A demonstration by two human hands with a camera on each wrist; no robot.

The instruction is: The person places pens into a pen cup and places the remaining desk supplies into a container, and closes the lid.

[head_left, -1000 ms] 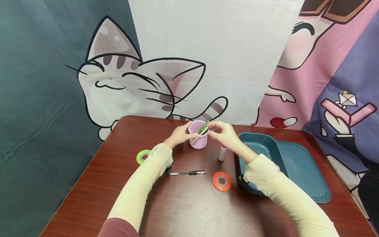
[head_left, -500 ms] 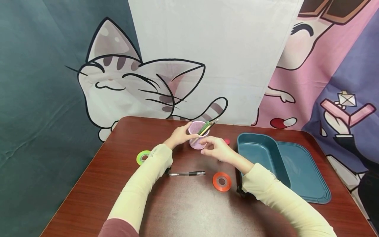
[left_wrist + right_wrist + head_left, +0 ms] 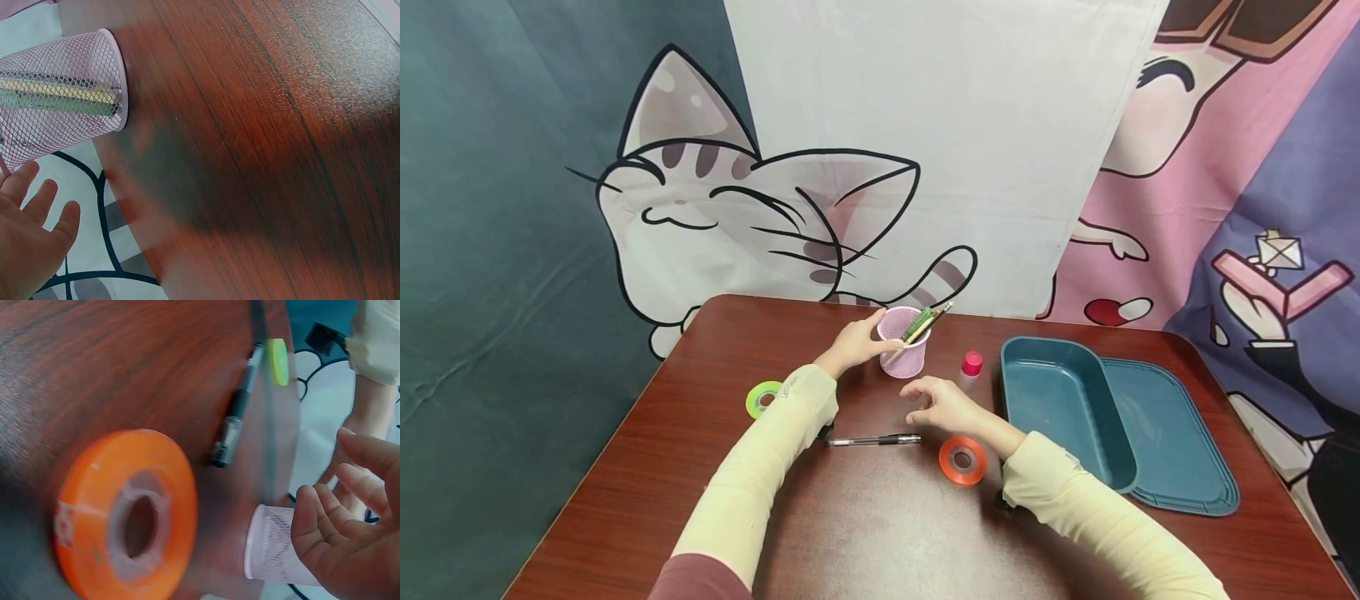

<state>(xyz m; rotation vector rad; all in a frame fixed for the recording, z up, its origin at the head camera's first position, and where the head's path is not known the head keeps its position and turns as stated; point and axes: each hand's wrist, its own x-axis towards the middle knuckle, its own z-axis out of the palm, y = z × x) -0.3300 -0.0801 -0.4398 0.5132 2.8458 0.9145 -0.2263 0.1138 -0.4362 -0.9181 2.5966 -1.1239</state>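
Observation:
At the back of the table a pink mesh pen cup (image 3: 904, 354) stands upright, holding pencils and something green (image 3: 919, 322) that lean to the right. My left hand (image 3: 856, 343) grips the cup from the left, thumb across its near side; in the left wrist view its fingers (image 3: 37, 206) lie at the mesh. My right hand (image 3: 950, 405) hovers over the table with loosely bent fingers and nothing in them. It is between the cup, a roll of orange tape (image 3: 962, 460) and a black-capped clear pen (image 3: 874, 439). The pen's left end is beside my left sleeve.
A red-capped glue stick (image 3: 972, 364) stands behind my right hand. To its right is a deep blue-green box (image 3: 1069, 392), with its flat lid (image 3: 1180, 450) beside it. A roll of green tape (image 3: 762, 397) is partly hidden by my left sleeve.
My right hand has left the pencils in the cup and come down toward the pen and orange tape. The glue stick's cap is uncovered. The left hand has stayed at the cup.

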